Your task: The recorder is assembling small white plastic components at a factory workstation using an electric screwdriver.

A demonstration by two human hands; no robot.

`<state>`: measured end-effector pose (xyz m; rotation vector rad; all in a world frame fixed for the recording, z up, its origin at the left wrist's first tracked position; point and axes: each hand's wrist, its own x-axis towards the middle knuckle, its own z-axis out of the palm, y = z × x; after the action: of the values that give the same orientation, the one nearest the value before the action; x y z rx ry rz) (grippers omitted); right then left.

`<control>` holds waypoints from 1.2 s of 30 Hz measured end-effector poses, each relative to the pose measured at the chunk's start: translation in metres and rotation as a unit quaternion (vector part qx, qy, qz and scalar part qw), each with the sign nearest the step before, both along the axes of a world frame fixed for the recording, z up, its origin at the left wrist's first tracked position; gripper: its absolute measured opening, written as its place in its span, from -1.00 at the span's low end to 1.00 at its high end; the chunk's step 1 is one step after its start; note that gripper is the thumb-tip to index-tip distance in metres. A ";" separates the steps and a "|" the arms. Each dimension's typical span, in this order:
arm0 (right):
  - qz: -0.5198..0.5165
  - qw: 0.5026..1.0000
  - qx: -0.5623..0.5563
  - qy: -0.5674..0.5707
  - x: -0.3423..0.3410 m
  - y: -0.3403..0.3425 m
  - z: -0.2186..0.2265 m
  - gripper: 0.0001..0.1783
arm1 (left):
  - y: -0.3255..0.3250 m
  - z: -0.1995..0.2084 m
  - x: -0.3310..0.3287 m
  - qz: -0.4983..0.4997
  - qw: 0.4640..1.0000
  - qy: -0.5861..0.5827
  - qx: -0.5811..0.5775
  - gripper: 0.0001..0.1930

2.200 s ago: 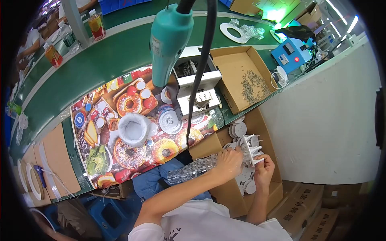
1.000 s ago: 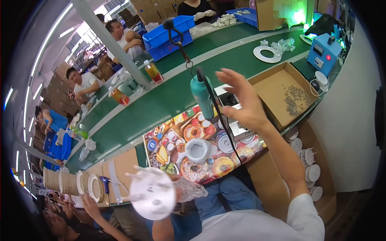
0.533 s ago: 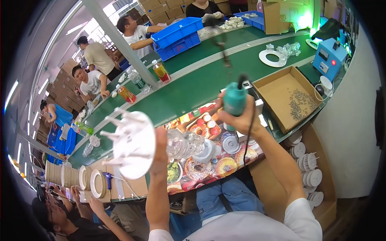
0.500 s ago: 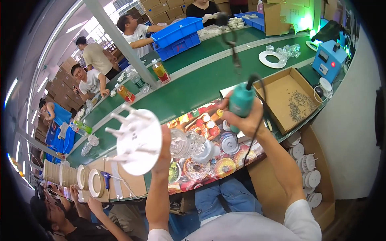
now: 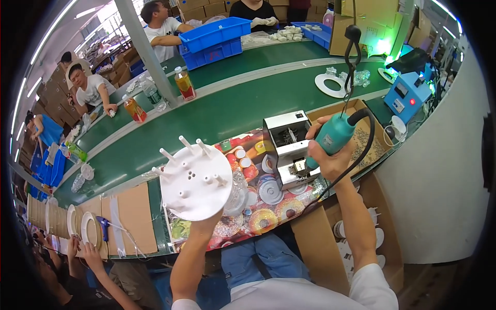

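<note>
White plastic fills the left hand [image 5: 204, 219], whose fingers clamp from below on a round disc [image 5: 196, 183] studded with short upright pegs, held up tilted over the near edge of the bench. Just right of the disc, partly behind it, sits a clear moulded plastic piece [image 5: 236, 192].

On the right, the right hand [image 5: 325, 150] wraps tight around a teal powered screwdriver [image 5: 330, 138], its tip slanting down toward a white box-shaped screw feeder [image 5: 288, 147] with a dark opening on top. A black cable [image 5: 356, 155] loops from the tool's rear, and a black hook [image 5: 351, 41] hangs on a line above it.

Both stand on a glossy mat [image 5: 248, 206] printed with bright doughnuts and cups. Right of the feeder lies a shallow cardboard tray [image 5: 369, 137] scattered with small screws; farther right stands a blue box-like device [image 5: 408, 95] with a red light.

Beyond runs a smooth green conveyor belt [image 5: 217, 119] carrying a flat white ring [image 5: 330, 85]. Two bottles of amber drink [image 5: 185, 85] stand on its far rail, and blue plastic crates [image 5: 217, 36] sit beyond, with brown cartons stacked behind them.
</note>
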<state>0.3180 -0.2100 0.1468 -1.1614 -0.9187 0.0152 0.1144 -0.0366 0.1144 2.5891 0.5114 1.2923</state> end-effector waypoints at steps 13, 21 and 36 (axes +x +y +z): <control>-0.008 0.999 -0.034 0.014 0.001 0.004 -0.013 -0.55 | 0.045 -0.034 0.011 -0.656 0.416 -0.236 -0.584 -0.28; 0.051 0.997 0.026 0.057 -0.028 0.000 0.074 -0.44 | 0.026 -0.006 0.008 -0.361 0.756 -0.182 -0.514 -0.29; 0.173 0.985 0.007 -0.024 -0.109 0.088 0.260 -0.69 | 0.024 -0.022 0.026 -0.230 0.969 0.025 -0.083 -0.40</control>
<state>0.2085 -0.1215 0.4070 -0.9808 -1.1527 0.2644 0.1408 -0.0124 0.0923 2.4073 0.0152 0.9824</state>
